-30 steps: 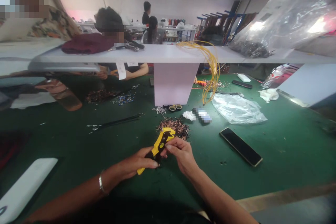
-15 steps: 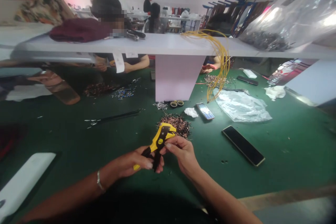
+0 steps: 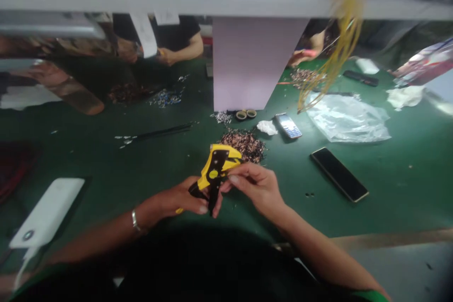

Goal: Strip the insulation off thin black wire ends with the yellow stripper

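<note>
Green bench (image 3: 389,184), my forearms (image 3: 314,240) angled inward over it. My left hand (image 3: 191,198) grips the yellow-black tool (image 3: 213,174) by its handles, head near the copper-coloured pile (image 3: 247,144); right hand (image 3: 260,186) pinched narrow by the tool's mouth, can't tell on what.

A silver bracelet (image 3: 134,220) and dark clothing (image 3: 198,264) show.

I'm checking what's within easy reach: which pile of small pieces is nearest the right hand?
The coppery-black pile, just beyond the yellow tool. The silver pile, blue-flecked pile and others lie farther from the right hand.
</note>
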Motion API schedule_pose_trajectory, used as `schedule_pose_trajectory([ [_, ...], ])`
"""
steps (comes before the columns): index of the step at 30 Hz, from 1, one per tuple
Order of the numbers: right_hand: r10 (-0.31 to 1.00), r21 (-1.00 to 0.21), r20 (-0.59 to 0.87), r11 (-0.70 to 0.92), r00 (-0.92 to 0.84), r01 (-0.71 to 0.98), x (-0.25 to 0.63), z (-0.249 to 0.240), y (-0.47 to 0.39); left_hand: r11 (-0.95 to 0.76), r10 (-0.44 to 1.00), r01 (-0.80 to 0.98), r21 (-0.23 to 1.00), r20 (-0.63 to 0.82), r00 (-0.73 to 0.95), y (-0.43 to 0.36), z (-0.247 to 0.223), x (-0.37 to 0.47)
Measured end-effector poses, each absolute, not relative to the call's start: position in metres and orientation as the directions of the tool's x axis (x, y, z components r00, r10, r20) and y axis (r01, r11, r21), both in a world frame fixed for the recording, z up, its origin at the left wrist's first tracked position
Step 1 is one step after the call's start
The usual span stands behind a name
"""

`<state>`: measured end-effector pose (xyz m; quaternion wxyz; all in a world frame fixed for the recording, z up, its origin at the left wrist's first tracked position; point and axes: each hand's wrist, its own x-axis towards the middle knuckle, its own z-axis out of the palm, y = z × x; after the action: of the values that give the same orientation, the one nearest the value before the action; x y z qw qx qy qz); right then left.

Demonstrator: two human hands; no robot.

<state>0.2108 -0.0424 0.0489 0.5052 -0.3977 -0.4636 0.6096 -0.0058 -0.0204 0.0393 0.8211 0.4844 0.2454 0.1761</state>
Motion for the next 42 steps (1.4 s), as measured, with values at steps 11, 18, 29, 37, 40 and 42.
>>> schedule_pose_trajectory([
  [11, 0.979, -0.987, 0.158, 0.152, 0.131, 0.055, 0.226, 0.051, -0.032, 0.559, 0.548, -0.124, 0.820, -0.253, 0.797, -0.020, 0.052, -0.010],
  [18, 0.981, -0.989, 0.143, 0.138, 0.134, 0.043, 0.224, 0.049, -0.028, 0.574, 0.510, -0.107, 0.812, -0.252, 0.822, -0.019, 0.049, -0.008],
  [29, 0.981, -0.986, 0.151, 0.141, 0.121, 0.087, 0.223, 0.043, -0.030, 0.539, 0.509, -0.113, 0.835, -0.216, 0.833, -0.020, 0.047, -0.007],
  [37, 0.979, -0.985, 0.154, 0.143, 0.131, 0.096, 0.222, 0.045, -0.031, 0.545, 0.505, -0.157, 0.823, -0.173, 0.846, -0.018, 0.048, -0.006],
  [40, 0.979, -0.984, 0.158, 0.146, 0.126, 0.097, 0.223, 0.045, -0.031, 0.546, 0.513, -0.167, 0.821, -0.170, 0.841, -0.020, 0.049, -0.004],
  [42, 0.980, -0.984, 0.161, 0.150, 0.121, 0.093, 0.223, 0.045, -0.031, 0.550, 0.522, -0.163, 0.819, -0.185, 0.833, -0.021, 0.051, -0.004],
])
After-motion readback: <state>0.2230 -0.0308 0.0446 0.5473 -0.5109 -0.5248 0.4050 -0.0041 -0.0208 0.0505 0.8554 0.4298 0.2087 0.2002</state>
